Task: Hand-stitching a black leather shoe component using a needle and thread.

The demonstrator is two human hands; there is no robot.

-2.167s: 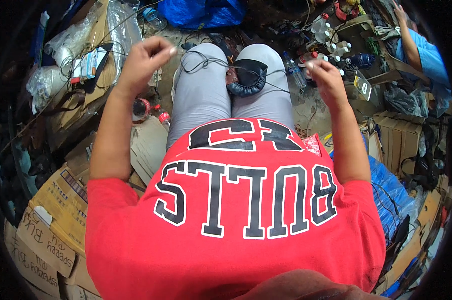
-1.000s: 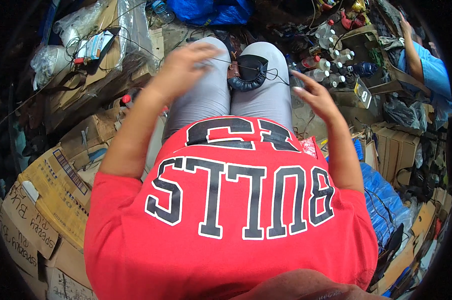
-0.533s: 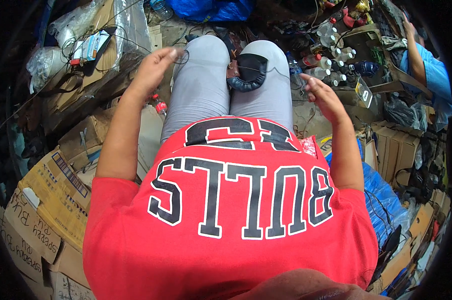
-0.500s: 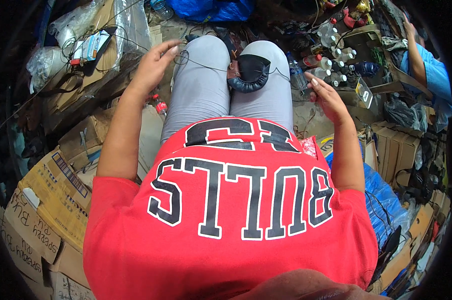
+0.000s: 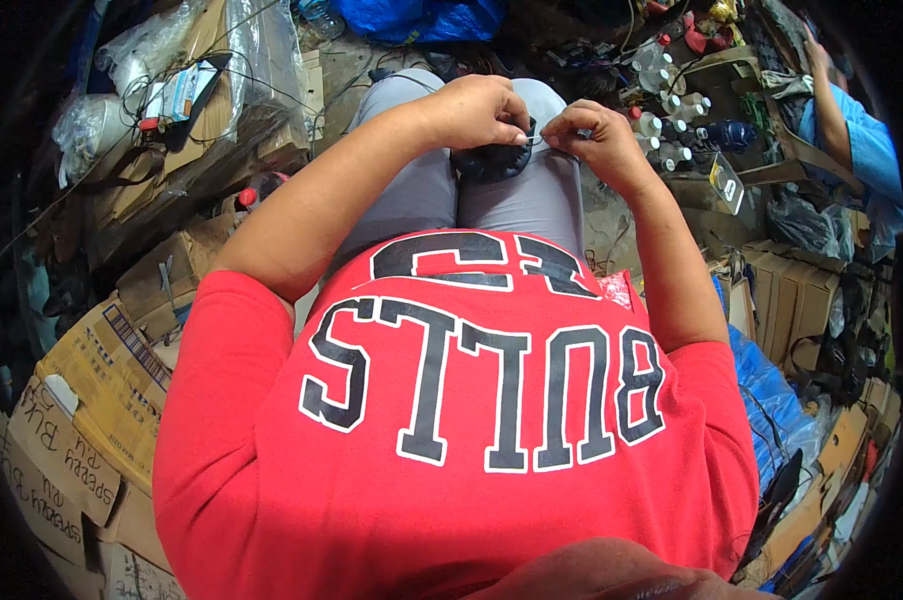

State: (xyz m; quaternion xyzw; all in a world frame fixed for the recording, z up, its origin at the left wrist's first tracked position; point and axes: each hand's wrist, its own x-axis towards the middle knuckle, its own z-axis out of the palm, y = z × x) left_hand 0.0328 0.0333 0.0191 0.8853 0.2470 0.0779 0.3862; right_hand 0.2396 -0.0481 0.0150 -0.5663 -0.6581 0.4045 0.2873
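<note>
On my lap, between the grey-clad thighs, rests a black shoe upper (image 5: 490, 165) with a gathered, stitched toe edge. My left hand (image 5: 475, 112) comes over it from the left and covers most of it, fingers curled with thumb and forefinger pinched at its right edge. Close by on the right, my right hand (image 5: 594, 132) is closed in a pinch, its fingertips almost meeting the left ones. A thin light strand shows between the two pinches; whether it is thread or a needle is too small to tell.
Several capped plastic bottles (image 5: 672, 130) stand to the right. Flattened cardboard (image 5: 122, 390) and plastic wrap lie left, beside a dark bottle with a red cap (image 5: 249, 197). Blue plastic sheeting (image 5: 762, 400) lies lower right. Another person in a blue shirt (image 5: 857, 150) is at the far right.
Both hands were spread wide, with dark thread running out from the shoe upper on each side. They have come inward and now meet over it.
</note>
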